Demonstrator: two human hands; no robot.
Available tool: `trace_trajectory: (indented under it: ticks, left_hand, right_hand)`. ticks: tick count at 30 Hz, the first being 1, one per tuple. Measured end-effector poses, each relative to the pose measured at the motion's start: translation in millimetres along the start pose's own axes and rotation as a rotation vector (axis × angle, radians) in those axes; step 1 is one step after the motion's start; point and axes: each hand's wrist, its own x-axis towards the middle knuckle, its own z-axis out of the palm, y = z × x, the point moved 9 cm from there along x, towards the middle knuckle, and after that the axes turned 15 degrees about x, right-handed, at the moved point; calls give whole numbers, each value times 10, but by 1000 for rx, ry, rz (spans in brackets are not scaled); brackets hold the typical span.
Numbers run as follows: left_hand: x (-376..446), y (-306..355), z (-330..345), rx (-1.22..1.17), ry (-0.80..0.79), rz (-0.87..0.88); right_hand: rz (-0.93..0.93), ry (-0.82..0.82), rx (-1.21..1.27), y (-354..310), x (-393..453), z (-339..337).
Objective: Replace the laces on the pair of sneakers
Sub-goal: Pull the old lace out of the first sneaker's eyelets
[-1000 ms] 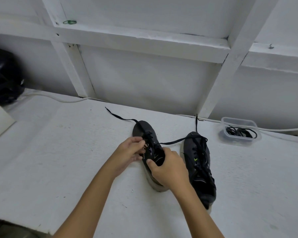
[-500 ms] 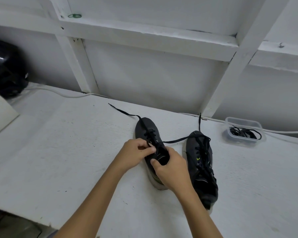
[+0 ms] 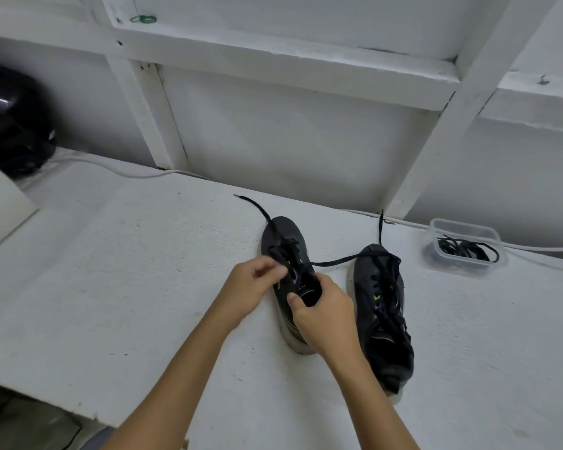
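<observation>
You are mid-lacing on the left sneaker, which lies on the counter just left of the right sneaker. Your left hand pinches the lace at the eyelets; your right hand grips the collar, steadying the shoe. One lace end trails past the toe, the other drapes onto the right sneaker. Next, probably: draw the slack through evenly. Spare laces sit in the tub, right of the pair. No legible branding.
</observation>
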Motion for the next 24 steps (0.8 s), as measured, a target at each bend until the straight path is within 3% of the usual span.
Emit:
trace_trajectory:
  ticks: [3, 6, 8, 15, 20, 22, 24]
  left_hand:
    - [64, -45, -239, -164, 108, -93]
    - [22, -29, -61, 22, -143, -55]
    - [-31, -23, 76, 74, -175, -33]
    - [-3, 106, 63, 118, 33, 80]
    - [1, -181, -425, -341, 402, -200]
    - [5, -216, -414, -322, 315, -214]
    - [-12, -165, -166, -196, 50, -165]
  right_hand:
    - [2, 11, 14, -4, -11, 6]
    - [1, 17, 9, -13, -14, 4]
    - [-8, 17, 4, -21, -16, -1]
    - [-12, 17, 13, -33, -48, -3]
    - [29, 20, 7, -26, -25, 4]
    - [28, 19, -2, -27, -23, 10]
    - [20, 23, -10, -31, -19, 8]
